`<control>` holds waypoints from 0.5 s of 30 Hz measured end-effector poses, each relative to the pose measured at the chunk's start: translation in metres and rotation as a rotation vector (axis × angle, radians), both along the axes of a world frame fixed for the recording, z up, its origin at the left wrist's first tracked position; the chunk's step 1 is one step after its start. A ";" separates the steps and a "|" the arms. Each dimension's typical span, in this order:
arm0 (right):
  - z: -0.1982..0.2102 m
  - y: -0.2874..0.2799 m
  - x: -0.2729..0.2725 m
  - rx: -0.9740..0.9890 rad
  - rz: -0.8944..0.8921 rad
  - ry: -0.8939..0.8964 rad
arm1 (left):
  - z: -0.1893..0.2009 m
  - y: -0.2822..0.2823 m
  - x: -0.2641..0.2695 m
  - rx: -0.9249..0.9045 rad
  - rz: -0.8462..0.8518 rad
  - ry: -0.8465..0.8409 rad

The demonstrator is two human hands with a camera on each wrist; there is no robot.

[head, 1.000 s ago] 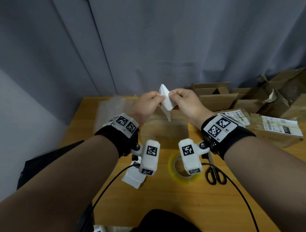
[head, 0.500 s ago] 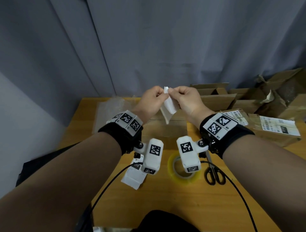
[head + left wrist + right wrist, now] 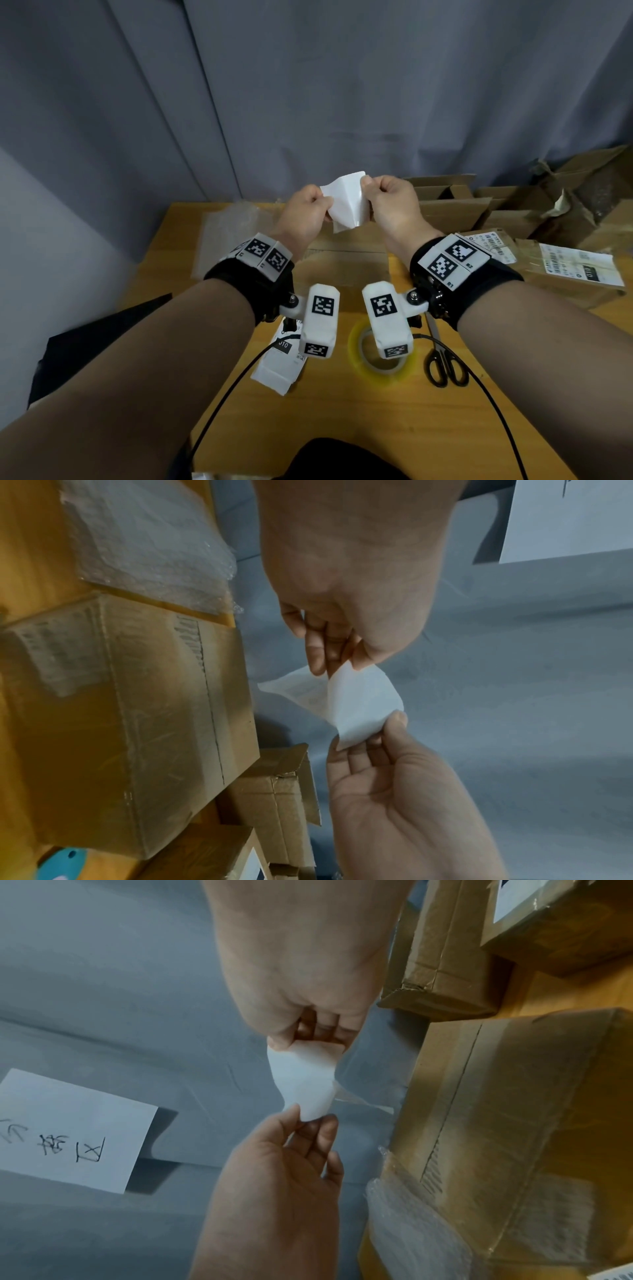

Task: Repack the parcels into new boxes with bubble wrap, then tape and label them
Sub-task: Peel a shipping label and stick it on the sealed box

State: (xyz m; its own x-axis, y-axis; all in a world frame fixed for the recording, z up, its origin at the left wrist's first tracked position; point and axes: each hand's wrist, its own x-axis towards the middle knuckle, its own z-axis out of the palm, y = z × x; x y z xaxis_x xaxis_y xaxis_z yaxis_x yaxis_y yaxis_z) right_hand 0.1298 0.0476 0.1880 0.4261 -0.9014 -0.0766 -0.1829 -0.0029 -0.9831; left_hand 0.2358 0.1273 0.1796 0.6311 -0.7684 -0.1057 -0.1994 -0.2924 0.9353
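Observation:
A white label sheet (image 3: pixel 346 202) is held in the air above the back of the wooden table (image 3: pixel 342 428). My left hand (image 3: pixel 323 202) pinches its left layer and my right hand (image 3: pixel 364 183) pinches the upper right corner. The two layers are partly peeled apart and curl between the hands. In the left wrist view the label (image 3: pixel 359 704) bends between thumb and fingers of both hands. The right wrist view shows the label (image 3: pixel 301 1083) the same way. A taped brown box (image 3: pixel 342 267) lies on the table under the hands.
A tape roll (image 3: pixel 376 349), black scissors (image 3: pixel 445 363) and a stack of labels (image 3: pixel 281 359) lie near me. Bubble wrap (image 3: pixel 229 233) is at the back left. Opened old boxes (image 3: pixel 479 209) and labelled parcels (image 3: pixel 575 270) crowd the right. A grey curtain hangs behind.
My hands have drawn apart sideways. The label, pinched at one corner before, now spreads open between them with its layers separating.

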 end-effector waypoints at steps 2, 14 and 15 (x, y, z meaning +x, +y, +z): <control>-0.001 0.000 -0.001 0.021 -0.023 0.000 | -0.001 0.000 0.002 0.009 0.027 -0.020; 0.005 0.001 0.000 0.014 0.006 -0.010 | -0.010 0.002 -0.002 -0.157 0.197 0.077; 0.007 0.001 0.001 0.020 0.004 -0.021 | -0.008 0.002 -0.003 -0.151 0.164 0.073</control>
State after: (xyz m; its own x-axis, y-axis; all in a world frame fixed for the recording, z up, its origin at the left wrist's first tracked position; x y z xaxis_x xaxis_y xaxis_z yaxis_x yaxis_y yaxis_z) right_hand 0.1306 0.0490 0.1947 0.4313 -0.8982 -0.0857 -0.1621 0.0163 -0.9866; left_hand 0.2327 0.1297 0.1719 0.7436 -0.6670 -0.0466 -0.0915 -0.1706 0.9811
